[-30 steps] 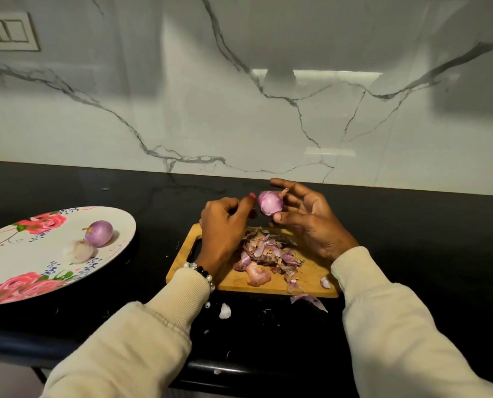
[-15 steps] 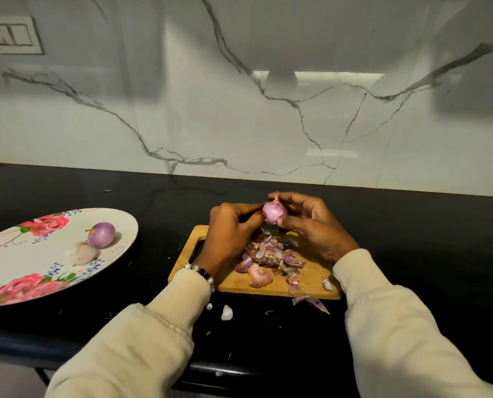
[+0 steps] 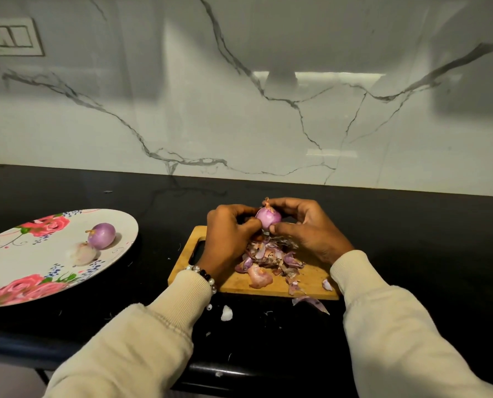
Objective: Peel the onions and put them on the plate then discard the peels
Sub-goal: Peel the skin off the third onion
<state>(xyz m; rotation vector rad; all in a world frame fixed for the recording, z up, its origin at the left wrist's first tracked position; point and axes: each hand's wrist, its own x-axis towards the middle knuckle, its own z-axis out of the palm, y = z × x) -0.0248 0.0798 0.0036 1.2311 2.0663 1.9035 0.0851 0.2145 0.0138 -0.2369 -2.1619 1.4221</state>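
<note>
A small purple onion (image 3: pixel 268 218) is held between both hands above the far edge of the wooden cutting board (image 3: pixel 233 282). My left hand (image 3: pixel 228 237) pinches its left side and my right hand (image 3: pixel 305 228) wraps its top and right side, fingers at the dry tip. A heap of onion peels (image 3: pixel 271 257) lies on the board under my hands. To the left, a floral plate (image 3: pixel 15 271) carries two peeled onions: a purple onion (image 3: pixel 101 235) and a pale onion (image 3: pixel 81 253).
The black counter (image 3: pixel 411 239) runs under everything, backed by a white marble wall. Loose peel bits lie in front of the board: a white scrap (image 3: pixel 226 313) and a purple peel (image 3: pixel 311 303). A switch panel (image 3: pixel 6 37) sits top left on the wall.
Both hands have closed in around the onion and turned it, so its dry tip points up. My left hand's fingers have come onto the onion's side.
</note>
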